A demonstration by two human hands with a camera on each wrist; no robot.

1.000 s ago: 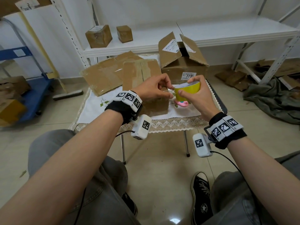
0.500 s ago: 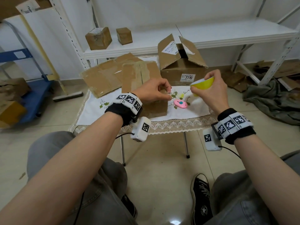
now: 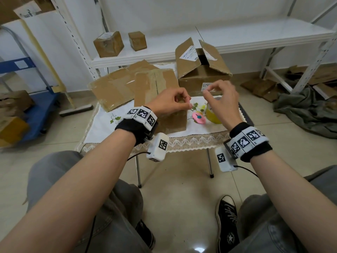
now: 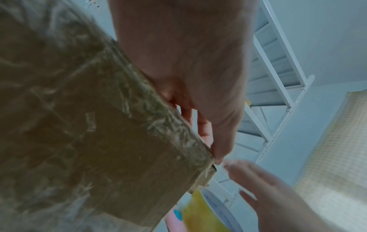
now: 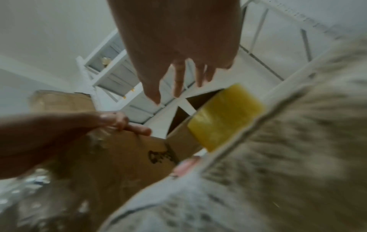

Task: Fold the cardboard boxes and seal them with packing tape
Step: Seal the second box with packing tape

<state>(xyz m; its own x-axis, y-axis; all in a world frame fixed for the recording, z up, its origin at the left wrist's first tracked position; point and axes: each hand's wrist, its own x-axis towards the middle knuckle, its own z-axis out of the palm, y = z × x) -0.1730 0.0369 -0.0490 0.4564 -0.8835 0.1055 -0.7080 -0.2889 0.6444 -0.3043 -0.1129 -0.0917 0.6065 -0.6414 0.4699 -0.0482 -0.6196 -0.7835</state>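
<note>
A small taped cardboard box (image 3: 173, 121) stands on the clothed table. My left hand (image 3: 183, 103) rests at its top right corner, thumb and fingers curled and pinching clear tape against the box edge (image 4: 198, 141). In the left wrist view the thumb (image 4: 216, 149) lies right at that corner. The yellow tape roll (image 3: 212, 116) sits on the table right of the box, also in the right wrist view (image 5: 224, 117). My right hand (image 3: 209, 89) hovers above the roll, fingers (image 5: 177, 81) loose and apart, holding nothing. I cannot make out a tape strip between hand and roll.
A pink cutter (image 3: 198, 118) lies between box and roll. Behind them are an open large box (image 3: 202, 75) and flattened cardboard (image 3: 113, 90). Two small boxes (image 3: 108, 43) sit on the white shelf. A blue cart (image 3: 36, 110) stands left; grey cloth (image 3: 306, 110) lies right.
My right hand carried the yellow roll to the right, let it go on the table and rose empty. The left hand stayed at the box's corner.
</note>
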